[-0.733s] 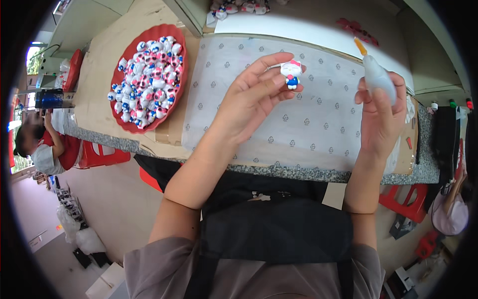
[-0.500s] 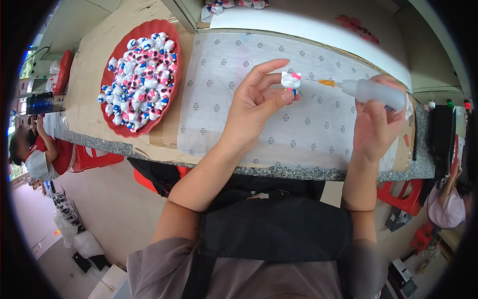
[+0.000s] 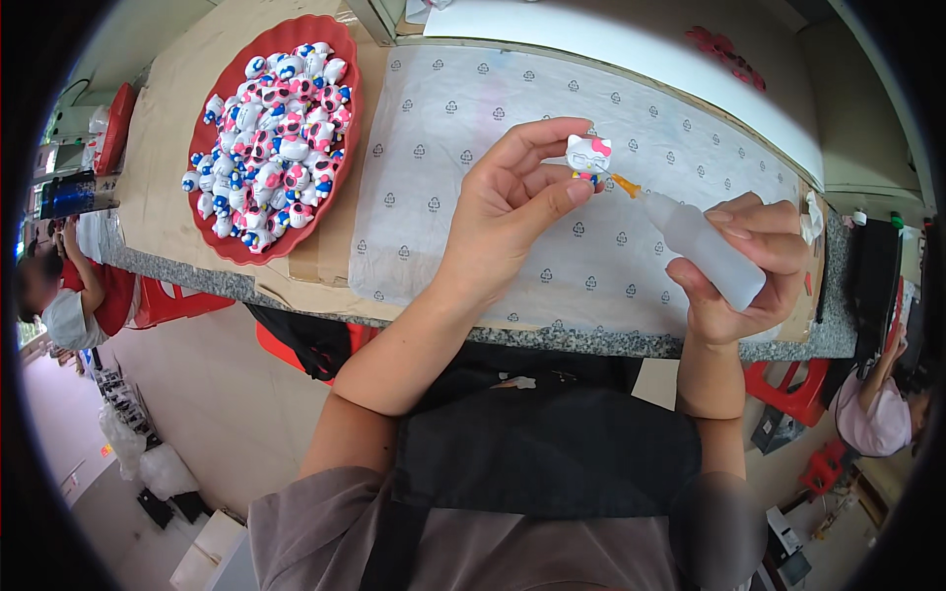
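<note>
Between thumb and fingers, my left hand pinches a small cat figurine with a white head, a pink bow and a blue lower part. My right hand is wrapped round a translucent white squeeze bottle, tilted so its end points up and left. An orange needle tip is fitted on the bottle. Its thin needle reaches the figurine's face; whether it touches is too fine to tell. A red scalloped tray at the left holds a heap of similar figurines.
Patterned white paper covers the worktop under my hands, with brown cardboard beside it. A white shelf board runs along the back, with a pink flower-shaped piece on it. Other people sit at far left and far right.
The bottle has come left and turned, bringing its needle from apart to right at the figurine's face. My left hand keeps its pinch. The whole view has shifted slightly.
</note>
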`<control>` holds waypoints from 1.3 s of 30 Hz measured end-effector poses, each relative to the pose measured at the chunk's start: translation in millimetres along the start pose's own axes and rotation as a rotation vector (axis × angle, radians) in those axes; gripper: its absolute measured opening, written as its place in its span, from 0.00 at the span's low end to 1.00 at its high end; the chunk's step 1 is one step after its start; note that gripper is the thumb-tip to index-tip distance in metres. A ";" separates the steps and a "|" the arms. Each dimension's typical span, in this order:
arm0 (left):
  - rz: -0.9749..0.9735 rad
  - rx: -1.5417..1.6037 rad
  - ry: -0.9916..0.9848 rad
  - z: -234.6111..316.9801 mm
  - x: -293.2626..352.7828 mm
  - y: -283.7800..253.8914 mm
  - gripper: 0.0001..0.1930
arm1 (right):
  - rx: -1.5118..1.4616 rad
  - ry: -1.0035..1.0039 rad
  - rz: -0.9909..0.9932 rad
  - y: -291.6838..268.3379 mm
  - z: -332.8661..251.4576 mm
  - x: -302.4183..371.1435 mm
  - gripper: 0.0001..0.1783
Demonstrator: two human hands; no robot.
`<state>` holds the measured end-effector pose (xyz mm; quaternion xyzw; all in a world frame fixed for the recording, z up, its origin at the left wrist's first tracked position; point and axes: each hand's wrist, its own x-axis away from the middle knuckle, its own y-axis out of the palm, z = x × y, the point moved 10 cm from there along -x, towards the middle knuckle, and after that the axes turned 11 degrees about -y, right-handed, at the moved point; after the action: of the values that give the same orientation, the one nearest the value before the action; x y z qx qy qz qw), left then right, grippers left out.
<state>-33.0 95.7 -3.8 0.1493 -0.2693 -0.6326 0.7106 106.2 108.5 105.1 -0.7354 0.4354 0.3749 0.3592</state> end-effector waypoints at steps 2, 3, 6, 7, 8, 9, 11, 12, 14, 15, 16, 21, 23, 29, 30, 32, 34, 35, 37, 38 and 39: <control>0.000 -0.012 0.003 0.0 0.4 -0.1 0.20 | 0.004 -0.001 0.004 0.4 -0.4 -0.5 0.26; 0.000 -0.025 0.007 0.1 0.7 0.0 0.18 | 0.002 0.000 0.003 0.8 -0.2 -0.4 0.26; 0.003 -0.021 0.002 -1.3 0.3 0.8 0.18 | 0.002 0.002 -0.005 2.2 -0.1 -0.3 0.26; 0.004 -0.021 0.001 -1.4 0.5 0.8 0.18 | 0.009 -0.001 -0.012 2.7 -0.7 -0.5 0.26; 0.001 -0.021 0.001 -1.2 0.5 1.0 0.18 | 0.015 -0.005 -0.019 3.1 -1.2 -0.8 0.26; -0.002 -0.021 0.000 -1.0 0.6 1.1 0.19 | 0.016 -0.005 -0.019 2.8 -1.6 -1.2 0.26; 0.002 -0.014 -0.010 -1.9 0.3 -0.3 0.20 | 0.010 0.011 -0.031 3.3 -1.1 -1.4 0.26; 0.007 -0.007 -0.020 -3.0 0.0 -1.2 0.21 | 0.011 0.010 -0.030 2.7 -1.2 -1.7 0.26; -0.001 0.003 -0.029 -4.4 -0.1 -1.0 0.21 | 0.012 0.007 -0.031 1.7 -1.2 -1.8 0.26; -0.006 0.014 -0.038 -5.6 -0.2 -0.8 0.21 | 0.013 0.007 -0.030 1.6 -0.6 -1.5 0.26; -0.007 0.014 -0.038 -6.2 -0.3 -1.0 0.21 | 0.015 -0.005 -0.020 1.0 -0.8 -1.5 0.26; -0.018 0.015 -0.052 -8.8 -1.4 0.0 0.20 | 0.027 -0.031 -0.007 0.1 -2.3 -1.3 0.26; -0.017 0.007 -0.049 -8.6 -2.0 1.0 0.20 | 0.028 -0.024 -0.014 0.4 -1.7 -0.2 0.27; -0.011 0.009 -0.038 -8.6 -1.9 2.1 0.19 | 0.024 -0.023 -0.032 3.0 -2.6 -1.3 0.27; -0.007 0.009 -0.038 -8.4 -1.7 2.1 0.19 | 0.023 -0.023 -0.033 3.3 -2.5 -1.1 0.27; -0.005 -0.005 -0.034 -8.1 -1.4 2.0 0.19 | 0.021 -0.025 -0.023 3.0 -2.5 -0.3 0.27; -0.003 -0.019 -0.030 -7.9 -0.3 1.2 0.19 | 0.022 -0.027 -0.024 4.0 -2.8 -0.2 0.27; -0.006 -0.053 -0.032 -8.5 0.8 1.0 0.19 | 0.022 -0.028 -0.025 4.3 -3.0 -0.2 0.27; -0.008 -0.087 -0.034 -9.2 1.6 1.2 0.19 | 0.023 -0.026 -0.025 4.9 -3.1 -0.4 0.26; 0.001 -0.127 -0.013 -7.4 2.0 1.3 0.19 | 0.023 -0.023 -0.025 5.1 -2.9 -0.5 0.26; 0.011 -0.167 0.007 -5.7 2.3 1.6 0.18 | 0.023 -0.022 -0.025 5.5 -2.6 -0.6 0.26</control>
<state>-28.4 92.9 -7.1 0.0902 -0.2137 -0.6486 0.7249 101.5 104.5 105.7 -0.7326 0.4263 0.3734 0.3769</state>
